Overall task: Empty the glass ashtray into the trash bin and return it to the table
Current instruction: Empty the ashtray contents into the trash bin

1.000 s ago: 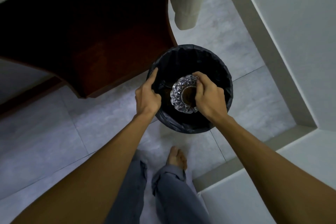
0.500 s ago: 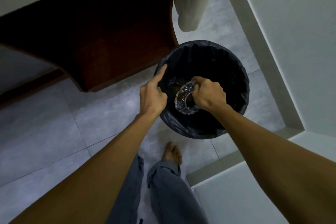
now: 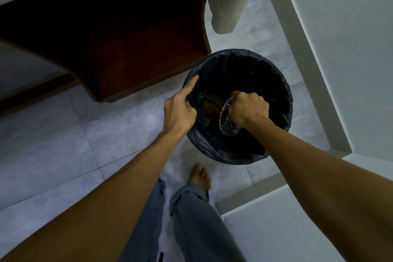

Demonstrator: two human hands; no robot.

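A round trash bin [image 3: 282, 83] lined with a black bag stands on the tiled floor in front of me. My right hand [image 3: 248, 109] is inside its mouth, shut on the cut-glass ashtray [image 3: 226, 120], which is tipped on edge with its open side turned left and down. My left hand [image 3: 179, 108] grips the bag at the bin's left rim, index finger stretched along the rim. Dark brownish contents show in the bottom of the bin.
A dark red wooden furniture piece [image 3: 119, 38] overhangs the bin's upper left. A pale cylindrical leg [image 3: 225, 2] hangs above the bin. A white wall and ledge [image 3: 340, 70] run along the right. My bare foot [image 3: 200, 176] and grey trouser legs are just below the bin.
The ashtray has turned from nearly face-up to standing on edge, tipped into the bin. My right hand has sunk deeper into the bin. My left hand has kept its hold on the rim.
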